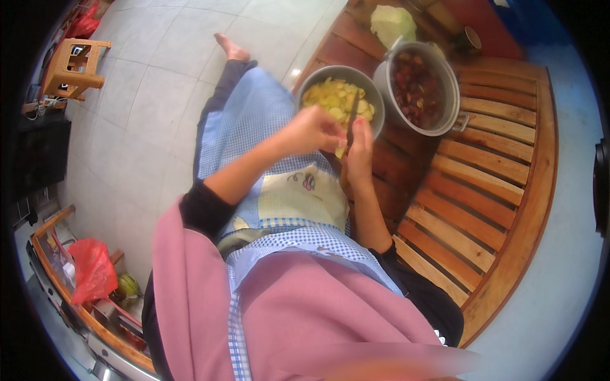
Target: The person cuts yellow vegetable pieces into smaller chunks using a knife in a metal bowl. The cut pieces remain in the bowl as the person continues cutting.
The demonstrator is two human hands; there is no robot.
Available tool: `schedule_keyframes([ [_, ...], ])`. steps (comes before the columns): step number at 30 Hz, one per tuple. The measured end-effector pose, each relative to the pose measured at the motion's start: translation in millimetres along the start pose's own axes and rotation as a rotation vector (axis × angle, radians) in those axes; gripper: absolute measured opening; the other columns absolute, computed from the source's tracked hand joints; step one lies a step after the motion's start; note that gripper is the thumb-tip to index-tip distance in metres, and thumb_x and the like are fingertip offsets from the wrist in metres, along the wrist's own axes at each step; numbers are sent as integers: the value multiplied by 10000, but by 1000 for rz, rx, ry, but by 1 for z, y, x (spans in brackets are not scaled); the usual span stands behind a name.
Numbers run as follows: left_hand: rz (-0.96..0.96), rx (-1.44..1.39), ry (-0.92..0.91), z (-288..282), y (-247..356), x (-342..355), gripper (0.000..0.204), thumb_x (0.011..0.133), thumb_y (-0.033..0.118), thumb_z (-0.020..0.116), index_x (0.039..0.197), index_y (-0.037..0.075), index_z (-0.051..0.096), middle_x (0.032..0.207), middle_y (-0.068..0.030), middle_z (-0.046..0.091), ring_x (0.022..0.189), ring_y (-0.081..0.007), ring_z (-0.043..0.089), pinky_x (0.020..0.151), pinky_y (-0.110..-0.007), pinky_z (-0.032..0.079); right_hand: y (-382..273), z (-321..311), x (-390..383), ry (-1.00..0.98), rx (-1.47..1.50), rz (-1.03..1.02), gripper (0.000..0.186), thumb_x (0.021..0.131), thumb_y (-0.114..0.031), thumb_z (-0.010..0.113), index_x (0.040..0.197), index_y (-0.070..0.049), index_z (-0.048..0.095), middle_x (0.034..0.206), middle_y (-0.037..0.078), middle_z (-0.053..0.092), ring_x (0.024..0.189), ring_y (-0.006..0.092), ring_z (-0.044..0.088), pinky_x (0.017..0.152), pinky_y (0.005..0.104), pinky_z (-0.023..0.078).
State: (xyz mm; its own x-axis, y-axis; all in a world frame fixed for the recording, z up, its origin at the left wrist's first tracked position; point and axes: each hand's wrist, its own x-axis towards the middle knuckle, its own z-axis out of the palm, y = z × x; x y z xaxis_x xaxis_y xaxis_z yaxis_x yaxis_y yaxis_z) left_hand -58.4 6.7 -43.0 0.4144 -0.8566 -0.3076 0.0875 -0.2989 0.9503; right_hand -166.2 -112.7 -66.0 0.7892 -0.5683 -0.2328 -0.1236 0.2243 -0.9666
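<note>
My left hand [310,129] is closed around a pale yellow piece of potato [340,151], held just in front of a grey metal bowl [375,95] of yellow slices. Beside it, my right hand [359,151] grips a knife [351,120], its blade pointing up toward the bowl's rim and set against the piece. Both hands hover over my lap, which a blue checked apron [254,120] covers. To the right of the bowl a grey pot [452,82] holds dark red pieces.
A slatted wooden platform [489,190] carries the bowl and pot. A pale green cabbage [393,23] lies behind them. On the white tiled floor [146,95] stand a small wooden stool [75,66] far left and a wooden crate with a red bag [93,270] lower left.
</note>
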Motion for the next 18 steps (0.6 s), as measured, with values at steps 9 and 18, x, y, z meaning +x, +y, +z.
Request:
schedule_keyframes([
  [9, 205, 923, 278, -14, -34, 76, 203, 774, -7, 575, 932, 23, 698, 1038, -177, 624, 1017, -335, 598, 874, -408, 483, -9, -21, 16, -14, 81, 397, 404, 1024, -420, 348, 1333, -171, 421, 564, -13, 391, 364, 61, 297, 348, 210, 256],
  [18, 3, -60, 492, -23, -23, 52, 213, 862, 87, 685, 1018, -53, 648, 970, -155, 692, 759, -185, 695, 652, -279, 576, -4, -12, 20, -50, -139, 142, 381, 1036, -314, 355, 1359, -132, 446, 585, -30, 392, 419, 52, 346, 383, 199, 297],
])
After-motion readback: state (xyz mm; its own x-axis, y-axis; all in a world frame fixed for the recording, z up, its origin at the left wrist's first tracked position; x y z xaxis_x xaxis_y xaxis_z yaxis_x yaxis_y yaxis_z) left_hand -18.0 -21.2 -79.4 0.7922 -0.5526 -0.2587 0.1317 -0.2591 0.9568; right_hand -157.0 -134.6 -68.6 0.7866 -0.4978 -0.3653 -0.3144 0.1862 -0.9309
